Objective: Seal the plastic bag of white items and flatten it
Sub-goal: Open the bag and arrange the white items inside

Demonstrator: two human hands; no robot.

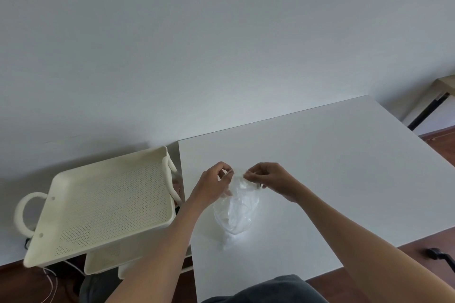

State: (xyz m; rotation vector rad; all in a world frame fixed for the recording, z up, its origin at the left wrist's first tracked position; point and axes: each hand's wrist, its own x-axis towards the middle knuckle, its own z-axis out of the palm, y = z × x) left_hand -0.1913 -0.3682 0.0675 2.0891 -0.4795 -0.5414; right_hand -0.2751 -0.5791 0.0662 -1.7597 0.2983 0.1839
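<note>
Head view, 1 frame. A white table (332, 179) stands against a plain pale wall (197, 44). On it, near the left edge and in front of the person, sits a clear plastic bag (236, 209) holding white items, which cannot be told apart through the crumpled film. The bag stands puffed rather than flat, its lower end resting on the tabletop and its mouth raised at the far end.

Both hands are at the mouth of the bag. The left hand (214, 184) pinches the left side of the opening between thumb and fingers. The right hand (268, 179) pinches the right side likewise. The 2 hands are close together but not touching, with a short span of the bag's top edge stretched between them. Whether the seal is closed along that edge cannot be told.

Left of the table stands a cream trolley (103, 204) with a perforated top tray, looped handles at 2 ends, and a lower shelf partly visible beneath. The tray is just beside the table edge.

A dark-clothed lap (270, 290) shows at the bottom edge. Brown wooden floor (438, 135) is visible to the right.
</note>
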